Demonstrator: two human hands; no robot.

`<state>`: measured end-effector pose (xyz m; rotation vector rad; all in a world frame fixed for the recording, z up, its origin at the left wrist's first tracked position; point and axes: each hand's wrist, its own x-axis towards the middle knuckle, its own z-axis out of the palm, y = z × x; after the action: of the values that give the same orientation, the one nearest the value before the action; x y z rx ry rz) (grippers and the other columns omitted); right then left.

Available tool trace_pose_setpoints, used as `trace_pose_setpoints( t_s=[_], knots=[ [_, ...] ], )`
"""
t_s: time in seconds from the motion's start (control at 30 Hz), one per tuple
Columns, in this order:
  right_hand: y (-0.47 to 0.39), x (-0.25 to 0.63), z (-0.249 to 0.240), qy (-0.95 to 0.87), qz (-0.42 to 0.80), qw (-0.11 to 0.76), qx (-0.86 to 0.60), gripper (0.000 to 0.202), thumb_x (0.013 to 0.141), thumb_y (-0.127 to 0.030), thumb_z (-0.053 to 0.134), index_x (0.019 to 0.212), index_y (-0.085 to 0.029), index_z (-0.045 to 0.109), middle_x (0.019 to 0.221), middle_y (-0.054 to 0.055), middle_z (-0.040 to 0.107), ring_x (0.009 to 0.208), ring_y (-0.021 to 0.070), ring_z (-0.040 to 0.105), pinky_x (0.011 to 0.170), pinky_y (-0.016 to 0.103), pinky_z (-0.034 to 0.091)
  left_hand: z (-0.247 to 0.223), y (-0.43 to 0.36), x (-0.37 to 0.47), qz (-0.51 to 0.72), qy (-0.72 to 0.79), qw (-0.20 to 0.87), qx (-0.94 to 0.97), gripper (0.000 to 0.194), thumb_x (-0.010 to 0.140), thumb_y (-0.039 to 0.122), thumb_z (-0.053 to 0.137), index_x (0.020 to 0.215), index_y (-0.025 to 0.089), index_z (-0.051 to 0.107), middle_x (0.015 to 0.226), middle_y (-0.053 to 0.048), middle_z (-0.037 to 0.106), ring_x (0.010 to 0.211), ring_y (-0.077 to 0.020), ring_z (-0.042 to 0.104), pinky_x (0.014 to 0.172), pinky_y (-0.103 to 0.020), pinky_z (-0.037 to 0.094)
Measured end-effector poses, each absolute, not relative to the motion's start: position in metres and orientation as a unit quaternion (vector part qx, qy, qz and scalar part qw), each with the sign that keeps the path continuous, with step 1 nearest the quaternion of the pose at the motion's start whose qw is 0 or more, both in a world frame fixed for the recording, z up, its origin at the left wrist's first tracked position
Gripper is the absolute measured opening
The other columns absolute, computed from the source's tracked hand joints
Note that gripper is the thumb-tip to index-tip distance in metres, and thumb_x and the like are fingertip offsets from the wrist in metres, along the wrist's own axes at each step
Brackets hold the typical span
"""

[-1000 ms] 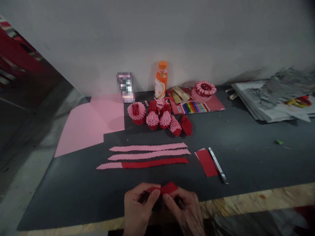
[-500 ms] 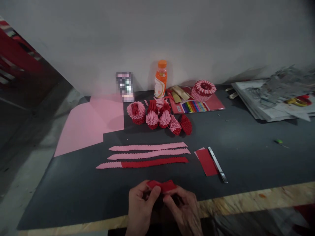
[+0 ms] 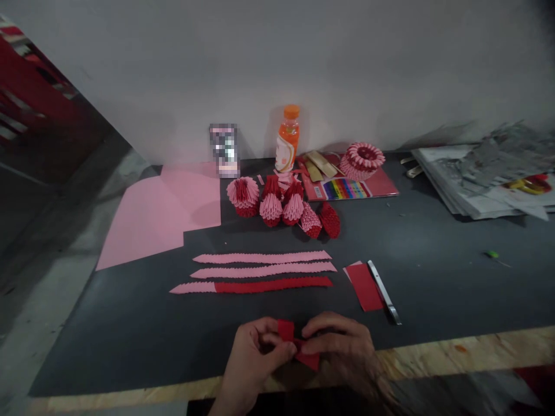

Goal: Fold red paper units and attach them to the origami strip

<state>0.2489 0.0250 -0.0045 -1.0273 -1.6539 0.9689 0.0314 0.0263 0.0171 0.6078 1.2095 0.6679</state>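
Observation:
A small folded piece of red paper (image 3: 309, 359) is between my hands near the table's front edge. My left hand (image 3: 258, 355) pinches it from the left, thumb in front. From the right, the fingers of my right hand (image 3: 342, 341) close on its other side. Beyond my hands lie two pink paper strips (image 3: 260, 270) with zigzag edges and one pink-and-red strip (image 3: 269, 285). To the right, red paper rectangles (image 3: 365, 286) rest over a pink one, with a silver craft knife (image 3: 385, 293) along their edge.
Folded-paper pieces (image 3: 271, 205) stand in a row behind the strips. Pink sheets (image 3: 173, 208) lie left. A phone (image 3: 225, 150), an orange drink bottle (image 3: 288, 138) and a red paper pack (image 3: 377, 185) bearing a round paper piece (image 3: 363, 162) are along the wall. Papers (image 3: 451, 185) pile up right.
The red paper has turned from lying crosswise to a bent, slanting position. My right hand has moved up and right, its fingers now reaching over the paper from the side.

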Motion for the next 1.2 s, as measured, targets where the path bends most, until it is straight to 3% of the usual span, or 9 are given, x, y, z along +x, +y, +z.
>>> trace_pose_setpoints(
  t_s=[0.27,0.37,0.47,0.67,0.73,0.8,0.9,1.07,1.2],
  knots=[
    [0.025,0.230,0.005,-0.586,0.454,0.425,-0.521,0.008,0.098,-0.034,0.081,0.093,-0.033,0.086,0.080,-0.005,0.088,0.072,0.0146,0.085,0.070,0.020,0.066,0.026,0.033,0.034,0.320,0.595,0.679,0.289,0.038,0.060,0.043,0.105,0.060,0.019,0.075,0.054,0.003,0.072,0.054,-0.0087,0.055,0.058,-0.023,0.042],
    [0.022,0.228,0.005,-0.564,0.459,0.404,-0.555,0.009,0.097,-0.032,0.080,0.092,-0.033,0.087,0.080,-0.005,0.089,0.070,0.0145,0.083,0.067,0.020,0.064,0.027,0.036,0.032,0.315,0.598,0.658,0.333,0.024,0.068,0.040,0.098,0.079,0.020,0.089,0.065,-0.001,0.083,0.063,-0.0145,0.069,0.065,-0.026,0.053],
    [0.021,0.229,0.003,-0.561,0.473,0.416,-0.538,0.014,0.100,-0.040,0.078,0.095,-0.034,0.089,0.090,-0.001,0.092,0.082,0.0182,0.087,0.077,0.025,0.068,0.024,0.035,0.030,0.321,0.591,0.654,0.347,0.037,0.073,0.040,0.095,0.105,0.022,0.092,0.069,0.000,0.085,0.068,-0.0160,0.074,0.070,-0.026,0.056],
    [0.023,0.232,-0.007,-0.525,0.523,0.477,-0.472,0.034,0.103,-0.057,0.075,0.084,-0.031,0.088,0.083,0.004,0.090,0.079,0.0207,0.087,0.075,0.028,0.068,0.021,0.030,0.025,0.312,0.574,0.671,0.351,0.067,0.075,0.041,0.098,0.137,0.021,0.081,0.054,0.010,0.072,0.050,-0.0093,0.058,0.056,-0.021,0.043],
    [0.021,0.229,-0.010,-0.512,0.523,0.484,-0.479,0.034,0.103,-0.058,0.074,0.085,-0.032,0.088,0.083,0.003,0.090,0.080,0.0207,0.087,0.076,0.027,0.069,0.025,0.029,0.027,0.332,0.579,0.661,0.345,0.066,0.073,0.042,0.100,0.133,0.022,0.081,0.052,0.010,0.070,0.049,-0.0102,0.060,0.056,-0.020,0.046],
    [0.016,0.224,-0.010,-0.491,0.515,0.498,-0.495,0.030,0.101,-0.062,0.075,0.108,-0.036,0.088,0.102,0.005,0.093,0.094,0.0228,0.090,0.082,0.029,0.071,0.028,0.028,0.031,0.379,0.605,0.615,0.336,0.053,0.071,0.045,0.101,0.117,0.023,0.084,0.055,0.007,0.074,0.053,-0.0128,0.067,0.057,-0.022,0.053],
    [0.008,0.211,-0.004,-0.438,0.483,0.534,-0.539,0.075,0.083,-0.082,0.084,0.144,-0.039,0.076,0.114,0.007,0.092,0.095,0.0266,0.090,0.076,0.030,0.073,0.028,0.023,0.038,0.450,0.633,0.528,0.344,0.031,0.076,0.051,0.097,0.085,0.026,0.082,0.064,0.002,0.081,0.059,-0.0170,0.075,0.057,-0.024,0.058],
    [0.005,0.197,0.013,-0.444,0.426,0.479,-0.626,0.035,0.093,-0.064,0.081,0.081,-0.032,0.087,0.065,-0.001,0.081,0.058,0.0199,0.077,0.055,0.026,0.064,0.021,0.013,0.041,0.428,0.629,0.523,0.384,0.017,0.075,0.035,0.096,0.070,0.026,0.082,0.069,0.001,0.083,0.064,-0.0181,0.077,0.062,-0.026,0.061],
    [0.010,0.197,0.020,-0.446,0.420,0.462,-0.641,0.036,0.095,-0.060,0.078,0.073,-0.032,0.084,0.053,-0.004,0.072,0.046,0.0162,0.063,0.045,0.027,0.054,0.024,0.015,0.038,0.414,0.642,0.489,0.422,0.009,0.077,0.030,0.090,0.069,0.029,0.085,0.068,0.001,0.085,0.063,-0.0202,0.078,0.062,-0.028,0.062]
  ],
)
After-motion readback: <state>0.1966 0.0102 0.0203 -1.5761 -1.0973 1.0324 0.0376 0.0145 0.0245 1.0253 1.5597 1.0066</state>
